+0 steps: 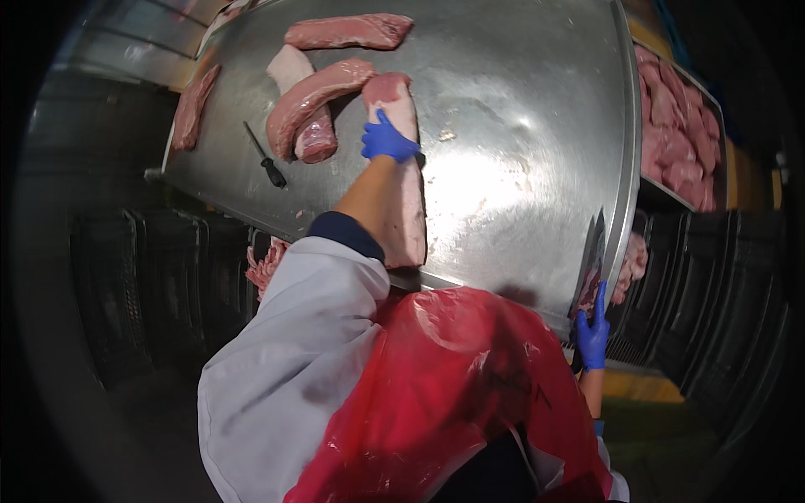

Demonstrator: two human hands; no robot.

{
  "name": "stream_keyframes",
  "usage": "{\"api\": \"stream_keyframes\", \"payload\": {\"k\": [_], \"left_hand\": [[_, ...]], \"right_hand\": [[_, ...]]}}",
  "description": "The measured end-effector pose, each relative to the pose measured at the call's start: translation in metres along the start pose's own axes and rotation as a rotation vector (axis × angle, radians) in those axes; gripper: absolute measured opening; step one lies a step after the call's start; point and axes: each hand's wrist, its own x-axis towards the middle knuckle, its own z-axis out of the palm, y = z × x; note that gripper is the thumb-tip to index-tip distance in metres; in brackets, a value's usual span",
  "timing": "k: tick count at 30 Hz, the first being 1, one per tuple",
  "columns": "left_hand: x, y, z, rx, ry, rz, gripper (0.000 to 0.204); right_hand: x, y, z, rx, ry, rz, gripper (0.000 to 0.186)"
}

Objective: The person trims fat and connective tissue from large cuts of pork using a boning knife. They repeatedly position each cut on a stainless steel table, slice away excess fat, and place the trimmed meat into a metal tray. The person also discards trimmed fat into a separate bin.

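My left hand (390, 138), in a blue glove, lies across the upper part of a long pork loin (406, 210), its fingers over the left edge. The loin has a pale fat side and reaches the near edge of the steel table (503, 84). At the table's right edge my right hand (594, 331), also gloved, is closed with its index finger stretched along a knife (594, 251). The blade points away from me and carries reddish smears or reflections; the hand mostly hides the handle. Left of the held loin, a curved loin (314, 96) lies across a paler loin (291, 67).
Another loin (348, 32) lies at the far side, and a narrow meat strip (194, 109) at the left edge. A sharpening steel (265, 159) has a black handle. A bin of meat pieces (679, 126) stands right. Trimmings (267, 267) and pale pieces (633, 264) sit beyond the table edges, near dark crates (168, 277).
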Motion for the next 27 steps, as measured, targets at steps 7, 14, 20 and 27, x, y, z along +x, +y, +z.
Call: {"api": "stream_keyframes", "payload": {"k": [7,14,20,27], "left_hand": [[0.064,-0.037,-0.016,-0.979,-0.484,0.260,0.089],[0.050,0.015,-0.004,-1.110,-0.714,0.210,0.070],[0.069,0.157,0.018,-0.454,-0.475,0.983,0.102],[-0.068,0.202,0.046,0.395,-0.202,1.766,0.089]], "right_hand": [[-0.027,-0.015,-0.024,0.215,0.101,0.339,0.079],[-0.013,-0.033,-0.046,0.215,0.139,0.402,0.080],[0.010,-0.027,-0.051,0.132,0.142,0.240,0.080],[0.000,-0.036,-0.062,0.112,0.203,0.336,0.082]]}}
